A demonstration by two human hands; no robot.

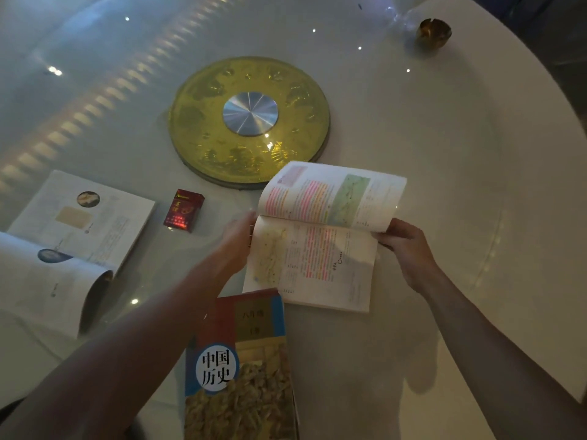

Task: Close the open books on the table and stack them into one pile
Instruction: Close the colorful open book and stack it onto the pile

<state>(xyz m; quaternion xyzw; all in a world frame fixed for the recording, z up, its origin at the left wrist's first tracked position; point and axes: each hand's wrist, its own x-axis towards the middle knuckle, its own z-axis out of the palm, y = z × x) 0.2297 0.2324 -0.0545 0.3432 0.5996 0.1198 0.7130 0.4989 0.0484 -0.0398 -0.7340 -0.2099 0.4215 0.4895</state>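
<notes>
An open book with pink-highlighted text and maps (320, 236) lies at the table's middle, its far half lifted off the surface. My left hand (236, 239) grips its left edge at the spine. My right hand (405, 246) holds its right edge under the raised pages. A closed book with a red, blue and gold cover (241, 369) lies nearest me, its top corner touching the open book. A second open book with white pages (70, 242) lies at the left, its near half curled up.
A red cigarette pack (183, 210) stands between the two open books. A round golden turntable disc with a silver hub (249, 122) sits beyond them under a glass top. A small golden bowl (433, 32) stands far right, near the round table's edge (540, 122).
</notes>
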